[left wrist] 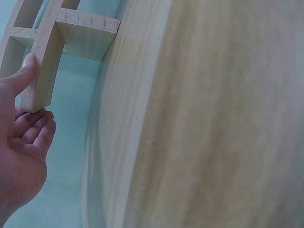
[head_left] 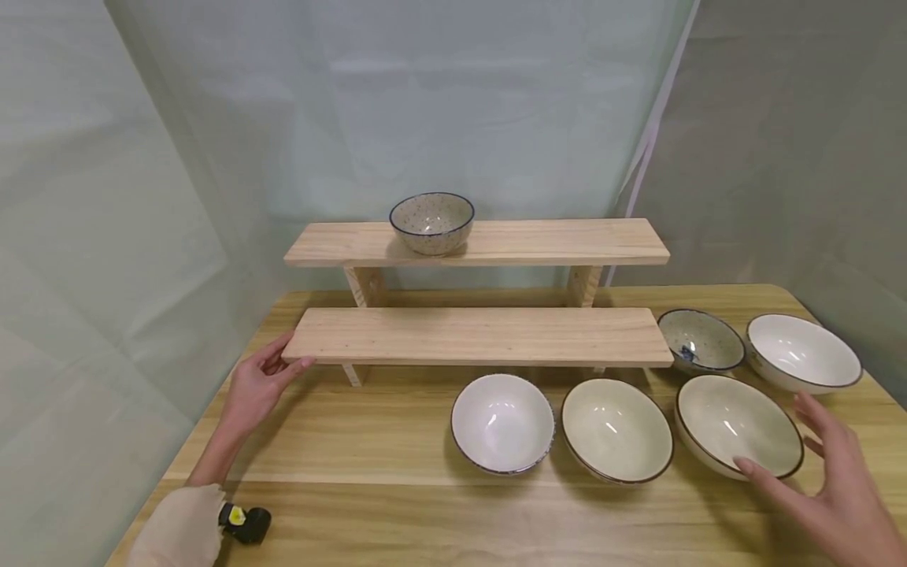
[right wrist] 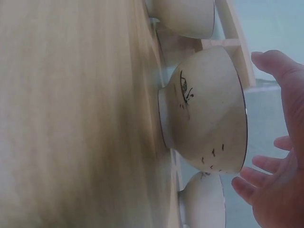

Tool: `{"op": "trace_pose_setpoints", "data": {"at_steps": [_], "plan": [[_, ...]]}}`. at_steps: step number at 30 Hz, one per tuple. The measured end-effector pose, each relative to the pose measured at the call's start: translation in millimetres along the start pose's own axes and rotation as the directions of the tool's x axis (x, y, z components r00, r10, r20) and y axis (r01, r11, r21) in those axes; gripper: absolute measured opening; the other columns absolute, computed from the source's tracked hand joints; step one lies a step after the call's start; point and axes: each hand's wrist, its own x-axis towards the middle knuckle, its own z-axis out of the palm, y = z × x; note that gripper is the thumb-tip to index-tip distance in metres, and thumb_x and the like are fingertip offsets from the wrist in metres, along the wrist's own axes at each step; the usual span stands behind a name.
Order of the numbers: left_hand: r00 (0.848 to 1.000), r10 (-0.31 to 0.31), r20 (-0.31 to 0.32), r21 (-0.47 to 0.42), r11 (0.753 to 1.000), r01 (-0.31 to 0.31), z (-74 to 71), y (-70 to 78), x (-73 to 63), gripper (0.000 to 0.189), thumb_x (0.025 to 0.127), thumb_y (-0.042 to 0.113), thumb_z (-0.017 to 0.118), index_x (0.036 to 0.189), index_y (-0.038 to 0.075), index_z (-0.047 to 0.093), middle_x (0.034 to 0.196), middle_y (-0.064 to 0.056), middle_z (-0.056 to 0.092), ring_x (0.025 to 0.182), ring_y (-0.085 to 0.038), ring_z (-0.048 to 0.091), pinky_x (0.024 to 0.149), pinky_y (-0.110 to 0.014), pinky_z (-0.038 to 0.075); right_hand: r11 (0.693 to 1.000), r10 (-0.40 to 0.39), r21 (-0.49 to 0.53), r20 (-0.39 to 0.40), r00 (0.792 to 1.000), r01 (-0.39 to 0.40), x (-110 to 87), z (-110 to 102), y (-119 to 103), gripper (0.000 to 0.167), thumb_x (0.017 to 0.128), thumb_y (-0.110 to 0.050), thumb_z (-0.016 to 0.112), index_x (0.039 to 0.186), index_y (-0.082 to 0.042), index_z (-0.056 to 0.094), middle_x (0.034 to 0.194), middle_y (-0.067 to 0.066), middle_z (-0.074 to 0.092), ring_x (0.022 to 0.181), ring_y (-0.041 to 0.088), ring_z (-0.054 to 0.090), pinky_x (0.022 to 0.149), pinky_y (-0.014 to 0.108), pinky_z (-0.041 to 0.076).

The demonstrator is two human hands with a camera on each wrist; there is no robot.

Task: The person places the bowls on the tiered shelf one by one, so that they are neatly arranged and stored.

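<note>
My left hand (head_left: 257, 387) holds the left end of the lower board of a two-tier wooden shelf (head_left: 482, 337). In the left wrist view its thumb (left wrist: 24, 76) lies along the board and the other fingers bend around the end. At the right, my right hand (head_left: 832, 480) is spread beside a cream bowl with a dark rim (head_left: 737, 421), thumb near its front edge and fingers by its right side. That bowl stands upright on the table, and small dark drawings mark its outer wall in the right wrist view.
On the upper board sits a speckled bowl with a blue rim (head_left: 432, 224). Along the front stand a white bowl (head_left: 503, 424) and another cream bowl (head_left: 616, 429). Behind the right ones are a grey-green bowl (head_left: 700, 339) and a wide white bowl (head_left: 804, 350). Pale curtains (head_left: 482, 102) surround the wooden table (head_left: 397, 512).
</note>
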Motion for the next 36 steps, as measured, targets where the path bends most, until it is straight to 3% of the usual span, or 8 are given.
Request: {"op": "trace_pose_setpoints", "data": {"at_steps": [5,11,15,18,21,30,33,36], "plan": [[1.000,0.005,-0.004,0.006,1.000,-0.005,0.0,-0.6,0.4,0.069,0.102,0.023,0.071,0.154,-0.011,0.039,0.147,-0.033,0.048,0.128,-0.018,0.055,0.086,-0.006,0.046,0.999,0.034,-0.002,0.014,0.999,-0.034,-2.1,0.2,4.3,0.111,0.074,0.004,0.088,0.163,-0.001,0.023,0.151,0.038,0.029,0.133,-0.008,0.025,0.095,-0.003,0.024],[1.000,-0.001,-0.005,0.013,1.000,0.001,0.4,-1.2,0.0,0.070,0.102,0.023,0.071,0.154,-0.011,0.039,0.148,-0.034,0.047,0.129,-0.024,0.055,0.086,-0.005,0.046,0.993,0.115,-0.024,0.069,0.991,-0.114,-2.4,-0.2,8.1,0.114,0.078,-0.003,0.089,0.165,0.001,0.014,0.157,0.041,0.021,0.142,0.000,0.020,0.092,-0.005,0.019],[1.000,-0.006,-0.004,0.007,1.000,0.006,0.7,-1.3,0.7,0.071,0.102,0.023,0.070,0.154,-0.011,0.038,0.149,-0.035,0.046,0.133,-0.038,0.051,0.086,-0.005,0.046,0.987,0.160,-0.027,0.100,0.982,-0.158,-2.6,0.1,11.7,0.117,0.081,-0.007,0.088,0.166,-0.003,0.008,0.160,0.040,0.017,0.150,0.022,0.019,0.090,-0.005,0.017],[1.000,-0.010,-0.004,0.007,1.000,0.010,0.7,-0.9,1.2,0.071,0.102,0.023,0.070,0.154,-0.011,0.037,0.149,-0.035,0.045,0.134,-0.046,0.048,0.086,-0.004,0.045,0.979,0.202,-0.023,0.134,0.970,-0.201,-2.6,0.1,16.7,0.120,0.083,-0.010,0.087,0.167,-0.007,0.002,0.161,0.039,0.016,0.140,0.050,0.026,0.088,-0.004,0.017],[1.000,-0.013,-0.003,0.013,1.000,0.013,1.0,-0.5,2.3,0.072,0.102,0.024,0.070,0.155,-0.012,0.036,0.149,-0.035,0.045,0.134,-0.048,0.047,0.086,-0.004,0.045,0.971,0.237,-0.014,0.165,0.957,-0.238,-3.8,0.7,22.2,0.122,0.085,-0.011,0.086,0.167,-0.010,-0.004,0.163,0.037,0.012,0.132,0.060,0.025,0.088,-0.004,0.015],[1.000,-0.019,0.004,0.005,1.000,0.019,0.6,0.3,3.0,0.073,0.102,0.024,0.070,0.155,-0.011,0.035,0.150,-0.037,0.043,0.134,-0.048,0.047,0.085,-0.004,0.045,0.953,0.301,-0.032,0.206,0.931,-0.301,-6.5,6.5,27.4,0.127,0.087,-0.018,0.086,0.165,-0.013,-0.013,0.164,0.039,0.000,0.142,0.054,0.011,0.098,0.002,0.001],[1.000,-0.020,0.005,0.001,1.000,0.020,0.1,0.3,2.4,0.073,0.102,0.024,0.070,0.155,-0.011,0.034,0.150,-0.037,0.042,0.134,-0.049,0.046,0.085,-0.004,0.045,0.948,0.317,-0.032,0.210,0.925,-0.318,-5.9,7.5,27.2,0.128,0.087,-0.019,0.086,0.165,-0.013,-0.015,0.163,0.040,0.001,0.141,0.056,0.013,0.111,0.013,-0.001],[1.000,-0.020,0.003,-0.001,1.000,0.020,0.0,1.6,1.6,0.073,0.102,0.024,0.070,0.156,-0.011,0.034,0.151,-0.036,0.042,0.135,-0.050,0.045,0.085,-0.004,0.044,0.942,0.336,-0.048,0.222,0.916,-0.334,-4.5,7.1,27.1,0.127,0.088,-0.023,0.085,0.164,-0.012,-0.016,0.163,0.041,-0.003,0.140,0.061,0.012,0.120,0.039,-0.004]]}}
